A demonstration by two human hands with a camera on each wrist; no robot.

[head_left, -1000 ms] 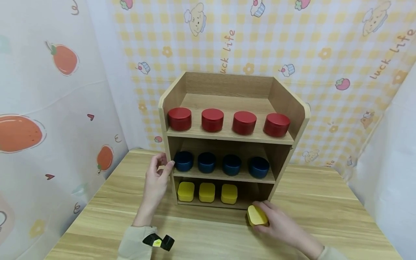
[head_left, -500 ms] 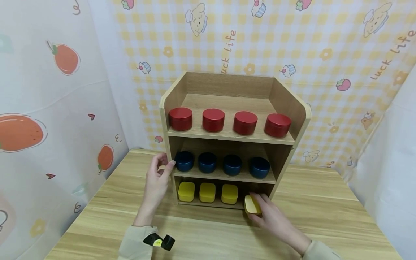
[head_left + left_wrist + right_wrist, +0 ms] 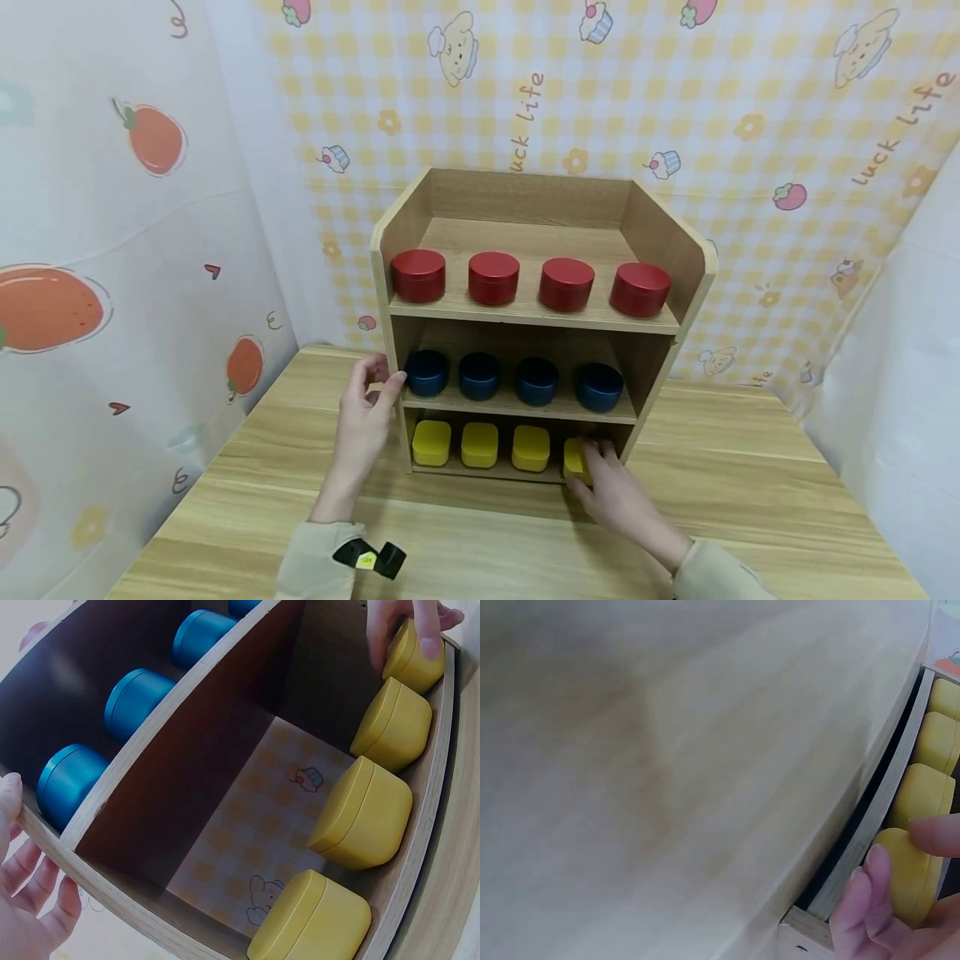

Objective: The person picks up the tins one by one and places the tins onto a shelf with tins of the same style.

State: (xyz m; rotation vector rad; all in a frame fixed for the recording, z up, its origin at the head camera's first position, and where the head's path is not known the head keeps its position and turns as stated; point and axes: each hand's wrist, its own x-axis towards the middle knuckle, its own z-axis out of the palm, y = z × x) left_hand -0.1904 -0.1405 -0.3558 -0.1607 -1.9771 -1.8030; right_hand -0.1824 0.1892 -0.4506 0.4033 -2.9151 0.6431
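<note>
A three-tier wooden shelf [image 3: 528, 201] stands on the table. My right hand [image 3: 615, 493] holds a yellow square tin [image 3: 573, 460] with rounded corners by its sides, at the right end of the bottom tier. In the right wrist view, thumb and fingers lie around this tin [image 3: 906, 881]. Three like tins, such as the yellow tin [image 3: 530, 448] beside it, line the same tier to the left. My left hand [image 3: 365, 422] grips the shelf's left side panel, thumb on its front edge beside the blue round tin [image 3: 427, 372]; the other fingers are on the outer face.
Several blue round tins, one of them a blue tin [image 3: 598, 387] at the right, line the middle tier. Several red round tins, among them a red tin [image 3: 492, 277], stand along the top tier's front. Behind the table [image 3: 750, 467] hangs a patterned cloth [image 3: 600, 92].
My right hand has moved the yellow tin left and away from me, from in front of the shelf onto the bottom tier's right end. The left hand has stayed on the side panel.
</note>
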